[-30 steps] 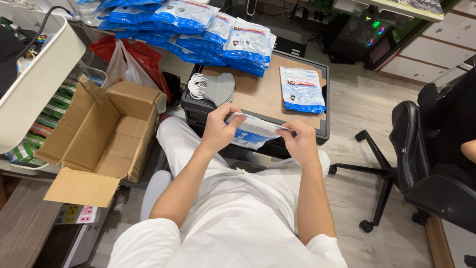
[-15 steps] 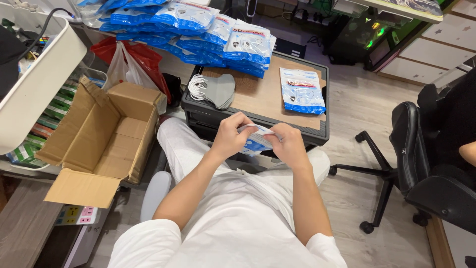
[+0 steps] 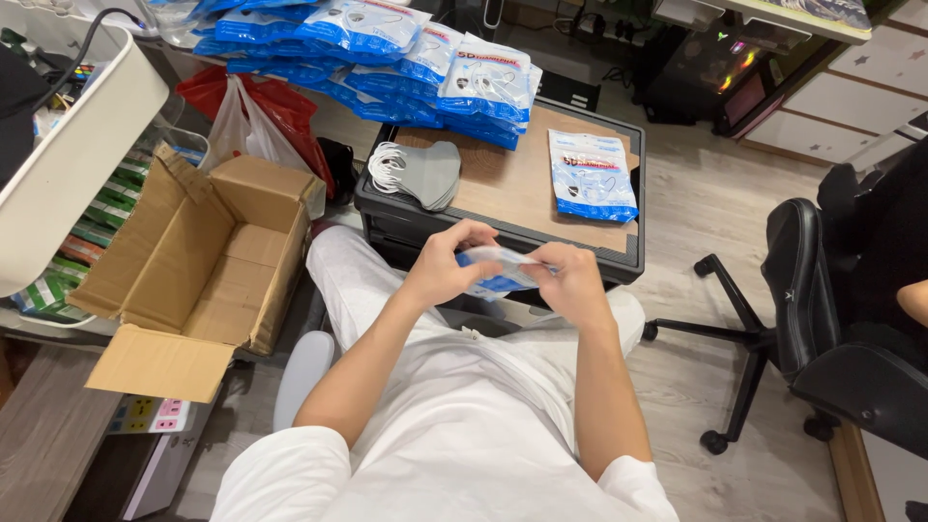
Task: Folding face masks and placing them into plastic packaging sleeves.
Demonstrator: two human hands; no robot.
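Both hands (image 3: 507, 271) pinch packet (image 3: 498, 274) above lap

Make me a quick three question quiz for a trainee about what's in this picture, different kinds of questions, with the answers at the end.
1. True or false: both hands hold the blue and white packet over the lap.
2. Which lies alone on the brown tabletop at the person's right? A. a grey mask stack B. a single sealed packet C. a red bag
3. Fill in: the open cardboard box stands at the person's ___ side.

Key:
1. True: left hand and right hand grip it.
2. B, the single sealed packet; the grey mask stack lies at the left.
3. left
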